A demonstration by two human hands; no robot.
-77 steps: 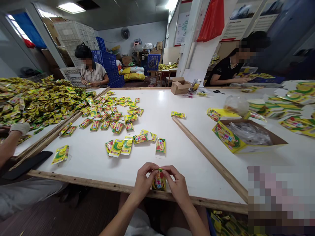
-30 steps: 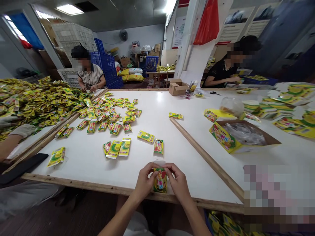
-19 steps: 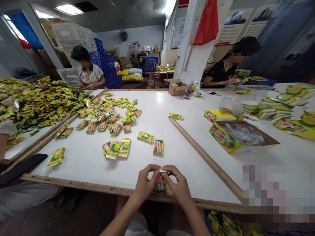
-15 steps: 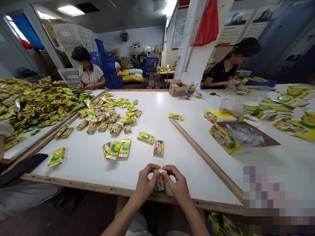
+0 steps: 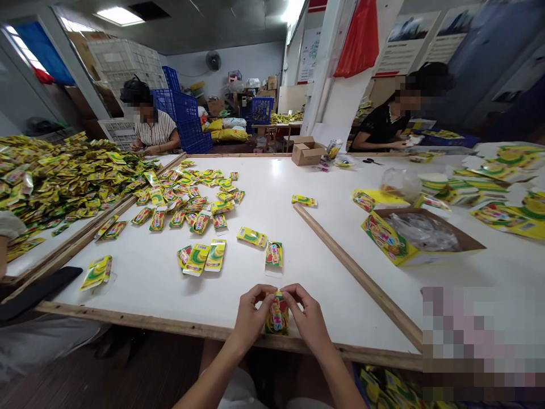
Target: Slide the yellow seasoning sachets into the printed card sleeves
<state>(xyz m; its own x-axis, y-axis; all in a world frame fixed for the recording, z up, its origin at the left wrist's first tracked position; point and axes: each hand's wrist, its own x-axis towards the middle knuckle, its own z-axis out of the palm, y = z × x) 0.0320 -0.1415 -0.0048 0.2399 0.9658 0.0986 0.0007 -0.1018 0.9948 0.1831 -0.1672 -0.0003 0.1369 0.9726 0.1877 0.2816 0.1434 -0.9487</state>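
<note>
Since a 1-sided grip would probably twist the small carton (image 5: 277, 319), left hand (image 5: 250, 311) and right hand (image 5: 306, 311) pinch its far end; loose cartons (image 5: 196, 260) lie beyond them, likely for reach.

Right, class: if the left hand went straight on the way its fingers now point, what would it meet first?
The left hand would first meet the small carton between the two hands; just past it, seemingly, the right hand, though depth there is hard to judge.

Held box (image 5: 277, 319) yel. & grn., lettering prob. pink.
</note>
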